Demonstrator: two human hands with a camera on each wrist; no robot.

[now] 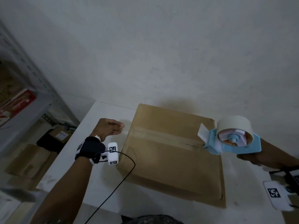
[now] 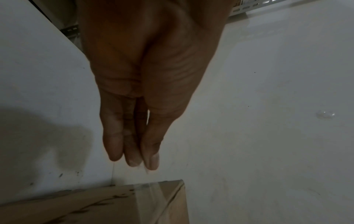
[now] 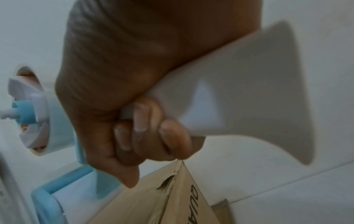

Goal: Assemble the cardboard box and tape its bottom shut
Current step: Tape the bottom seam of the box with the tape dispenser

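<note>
Box (image 1: 174,157) flat on the counter (image 1: 103,113), left hand (image 1: 108,128) just left of it, fingers (image 2: 113,145) straight together, holding nothing, right hand (image 3: 122,84) fist-gripping the tape dispenser (image 1: 233,139) over the box's right edge

My left hand (image 1: 108,128) hangs out in front of me with the forearm stretched forward, wrist strapped in a dark band carrying its camera. In the left wrist view its fingers (image 2: 113,136) lie straight and pressed together, thumb alongside, holding nothing and touching nothing. My right hand (image 3: 122,94) comes in from the right, forearm angled inward; the head view hides most of it. In the right wrist view that grip is a tight fist, fingers (image 3: 141,118) curled under and fingertips tucked back against the palm around a handle.
</note>
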